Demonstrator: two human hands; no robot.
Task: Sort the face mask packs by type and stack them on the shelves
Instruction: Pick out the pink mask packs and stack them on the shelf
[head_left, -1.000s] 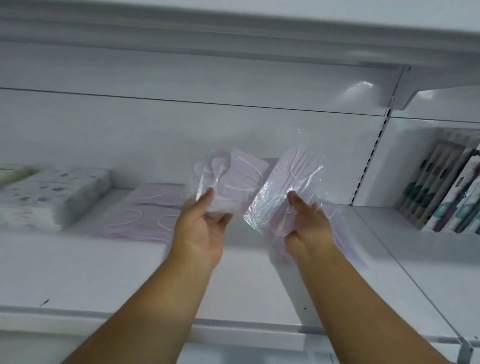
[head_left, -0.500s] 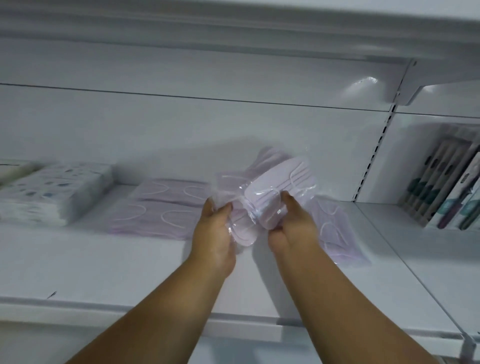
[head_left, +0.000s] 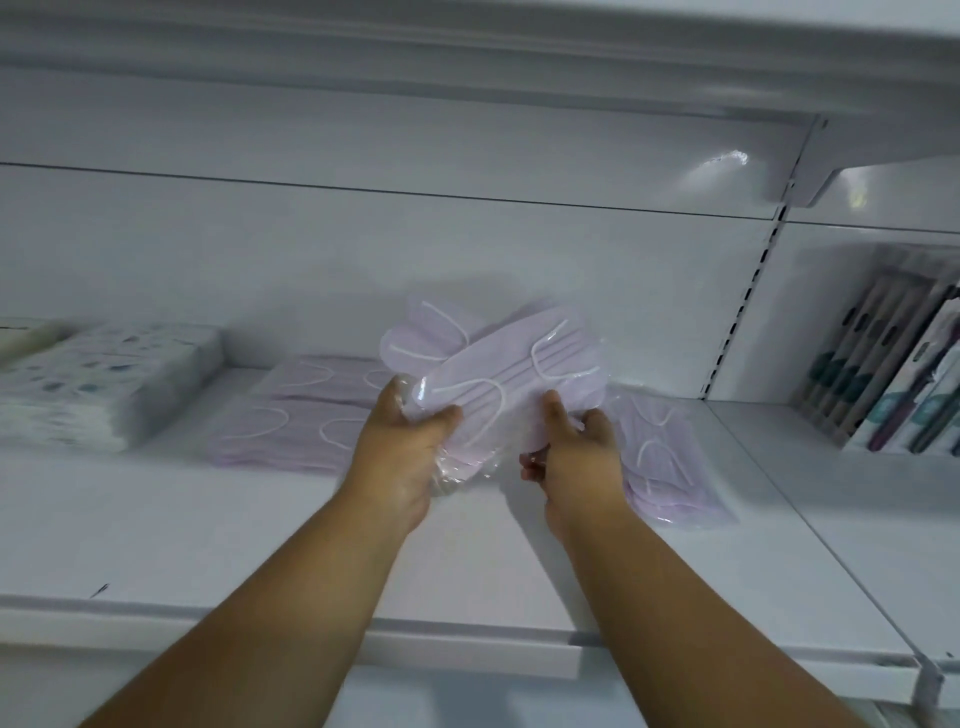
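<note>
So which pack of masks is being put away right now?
Look at the white shelf, mid-way along. Above it, both hands hold a lilac mask pack in clear wrap. Unlike the lilac piles lying flat either side, it is lifted off the shelf and tilted.

Well off to the right of the hands, in the next bay, boxed items (head_left: 904, 364) with teal and purple print stand leaning in a row. Between that bay and the hands, a slotted upright (head_left: 748, 291) runs up the back panel (head_left: 363, 244), which rises behind them.
</note>
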